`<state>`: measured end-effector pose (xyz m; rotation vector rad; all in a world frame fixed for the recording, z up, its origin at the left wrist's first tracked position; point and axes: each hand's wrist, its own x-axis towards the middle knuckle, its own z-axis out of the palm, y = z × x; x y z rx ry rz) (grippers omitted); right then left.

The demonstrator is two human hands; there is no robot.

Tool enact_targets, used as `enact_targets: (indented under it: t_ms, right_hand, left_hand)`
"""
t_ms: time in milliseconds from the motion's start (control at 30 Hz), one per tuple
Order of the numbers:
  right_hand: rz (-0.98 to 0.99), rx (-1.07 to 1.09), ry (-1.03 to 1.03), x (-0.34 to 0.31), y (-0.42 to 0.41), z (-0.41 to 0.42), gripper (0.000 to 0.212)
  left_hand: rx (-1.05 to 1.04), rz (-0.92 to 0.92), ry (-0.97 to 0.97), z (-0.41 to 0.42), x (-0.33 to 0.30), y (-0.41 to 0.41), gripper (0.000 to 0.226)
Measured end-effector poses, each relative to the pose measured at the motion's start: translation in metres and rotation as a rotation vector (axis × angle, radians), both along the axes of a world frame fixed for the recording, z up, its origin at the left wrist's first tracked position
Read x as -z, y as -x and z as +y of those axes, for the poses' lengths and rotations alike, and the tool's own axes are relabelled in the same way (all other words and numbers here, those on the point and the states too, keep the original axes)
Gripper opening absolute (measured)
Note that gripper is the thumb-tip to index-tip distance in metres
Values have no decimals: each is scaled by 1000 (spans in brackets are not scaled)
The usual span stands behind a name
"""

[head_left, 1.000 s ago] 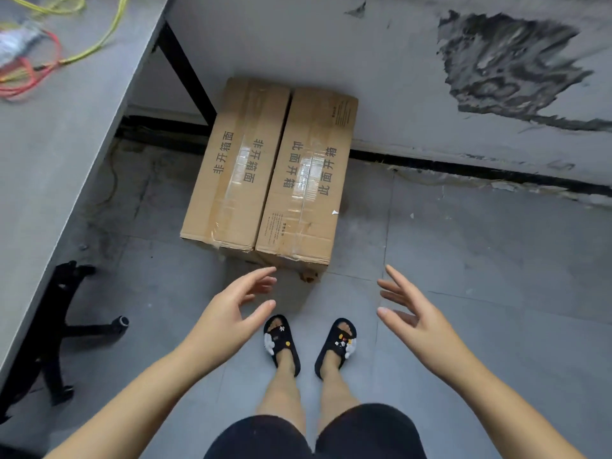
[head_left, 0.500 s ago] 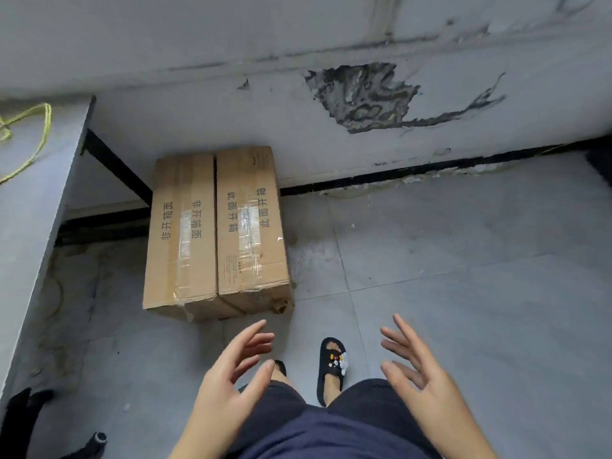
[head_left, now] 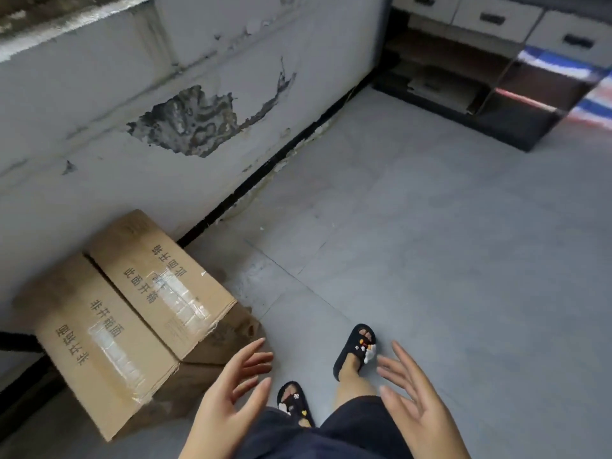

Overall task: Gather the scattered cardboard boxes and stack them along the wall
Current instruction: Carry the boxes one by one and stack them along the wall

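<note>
Along the left edge of the floor (head_left: 430, 260), a sealed cardboard box (head_left: 132, 313) is sitting with its far end against the damaged wall (head_left: 132, 160), just where it sat a second ago. What has changed is the view: it is swinging right, away from the box, so a dark drawer unit (head_left: 496, 77) is now showing in the far right corner. The left hand (head_left: 228, 402) is hovering near the box's closest corner, fingers spread apart, holding nothing. The right hand (head_left: 417, 405) is hovering over bare floor, fingers apart and empty too. This box appears placed, and the person is likely turning to fetch another.
</note>
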<state>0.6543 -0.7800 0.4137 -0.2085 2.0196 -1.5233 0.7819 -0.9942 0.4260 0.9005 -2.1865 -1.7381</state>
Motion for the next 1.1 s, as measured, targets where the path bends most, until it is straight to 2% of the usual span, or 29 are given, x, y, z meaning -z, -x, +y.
enact_targets:
  t_ms: [333, 500, 700, 833, 1100]
  right_hand:
    - [48, 476, 2, -8, -77, 134, 54]
    - [75, 754, -42, -18, -122, 237, 51]
    - [33, 1066, -57, -14, -168, 358, 55]
    - [22, 1266, -76, -10, -195, 405, 56]
    - [-10, 1661, -84, 3, -222, 484, 78]
  left_hand:
    - [425, 9, -36, 96, -9, 35, 46]
    - [663, -12, -76, 207, -9, 66, 41]
    - [986, 1, -50, 355, -7, 80, 48]
    - [1186, -5, -18, 430, -9, 89, 47]
    - [1561, -22, 3, 581, -3, 120, 41]
